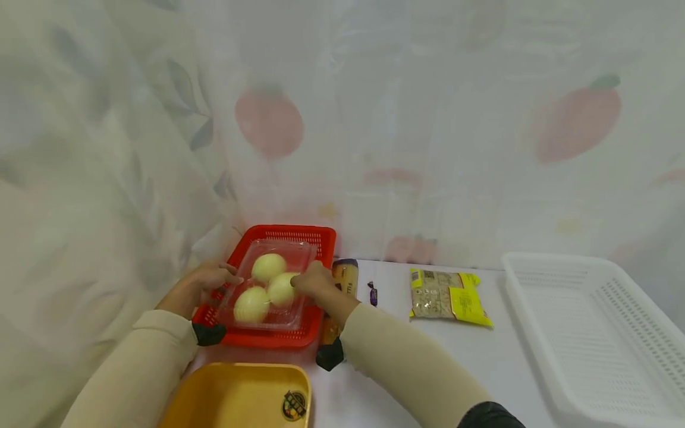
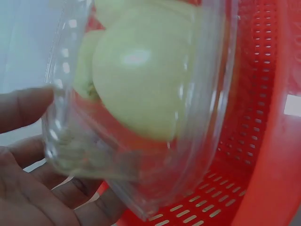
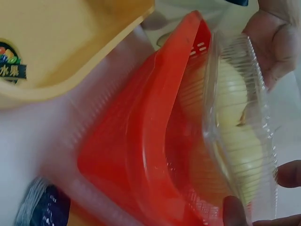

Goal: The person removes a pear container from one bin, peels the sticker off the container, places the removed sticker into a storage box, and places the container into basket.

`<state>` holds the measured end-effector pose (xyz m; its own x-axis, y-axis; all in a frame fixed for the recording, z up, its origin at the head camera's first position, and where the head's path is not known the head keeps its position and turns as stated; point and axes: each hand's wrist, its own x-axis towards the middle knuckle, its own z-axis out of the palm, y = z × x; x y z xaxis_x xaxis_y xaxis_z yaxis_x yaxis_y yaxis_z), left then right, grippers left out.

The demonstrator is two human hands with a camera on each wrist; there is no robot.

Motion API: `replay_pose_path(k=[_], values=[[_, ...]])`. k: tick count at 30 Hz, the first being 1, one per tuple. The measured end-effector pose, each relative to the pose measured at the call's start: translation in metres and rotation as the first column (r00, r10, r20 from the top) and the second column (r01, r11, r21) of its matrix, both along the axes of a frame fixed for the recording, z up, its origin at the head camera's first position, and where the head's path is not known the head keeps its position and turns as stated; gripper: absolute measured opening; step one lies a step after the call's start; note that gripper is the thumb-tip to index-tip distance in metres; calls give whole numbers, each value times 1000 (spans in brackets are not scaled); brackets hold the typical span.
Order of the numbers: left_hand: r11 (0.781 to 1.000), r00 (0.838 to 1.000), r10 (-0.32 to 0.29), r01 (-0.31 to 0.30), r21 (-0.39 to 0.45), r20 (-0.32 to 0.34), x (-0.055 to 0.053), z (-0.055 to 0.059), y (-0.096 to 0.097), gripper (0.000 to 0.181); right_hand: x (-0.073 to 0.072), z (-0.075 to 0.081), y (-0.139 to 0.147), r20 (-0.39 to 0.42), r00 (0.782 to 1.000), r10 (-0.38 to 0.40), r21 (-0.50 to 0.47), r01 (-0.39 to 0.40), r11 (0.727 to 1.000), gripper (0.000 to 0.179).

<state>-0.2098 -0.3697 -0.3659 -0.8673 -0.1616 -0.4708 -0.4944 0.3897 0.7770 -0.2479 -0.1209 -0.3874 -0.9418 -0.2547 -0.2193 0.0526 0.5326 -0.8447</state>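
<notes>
A clear plastic box point(image 1: 295, 251) with three round, pale yellow-green fruits or vegetables point(image 1: 251, 304) is at the red basket point(image 1: 267, 340). In the left wrist view the box is tilted over the basket's slotted inside. My left hand point(image 1: 200, 288) grips the box's left side, thumb point(image 2: 28, 108) on one face and fingers curled beneath. At the right side of the box, my right hand point(image 1: 317, 282) pinches the edge; its thumb and a fingertip point(image 3: 288, 173) show in the right wrist view. Whether the box touches the basket floor is hidden.
A yellow tray point(image 1: 241, 371) stands in front of the basket. Right of it lie an orange-brown packet point(image 1: 345, 274), a small purple-wrapped candy point(image 1: 373, 293) and a yellow bag of grain-like food point(image 1: 436, 295). A white slotted basket point(image 1: 556, 260) stands far right. Curtains hang behind and left.
</notes>
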Motion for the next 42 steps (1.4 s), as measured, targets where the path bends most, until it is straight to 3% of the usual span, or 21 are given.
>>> replay_pose_path(k=[5, 10, 17, 21, 30, 42], values=[[1000, 1000, -3, 4, 24, -18, -3, -10, -1, 61, 2, -2, -9, -22, 1000, 3, 41, -2, 999, 19], [999, 1000, 18, -17, 27, -23, -5, -19, -1, 60, 1, -8, -17, -50, 998, 29, 103, -24, 994, 29], [1000, 998, 23, -23, -5, -51, -8, -29, -4, 57, 5, -13, -24, -90, 994, 66, 158, -52, 986, 17], [999, 998, 34, -35, -26, -49, -8, -33, -3, 58, 8, -15, -27, -91, 991, 96, 163, -80, 983, 19], [998, 995, 60, -61, -13, -77, -6, -45, 0, 56, 12, -17, -32, -39, 995, 94, 95, -90, 991, 10], [1000, 991, 3, -7, -30, -134, -1, -51, -3, 64, 11, -25, -32, -13, 995, 103, 11, -103, 995, 13]])
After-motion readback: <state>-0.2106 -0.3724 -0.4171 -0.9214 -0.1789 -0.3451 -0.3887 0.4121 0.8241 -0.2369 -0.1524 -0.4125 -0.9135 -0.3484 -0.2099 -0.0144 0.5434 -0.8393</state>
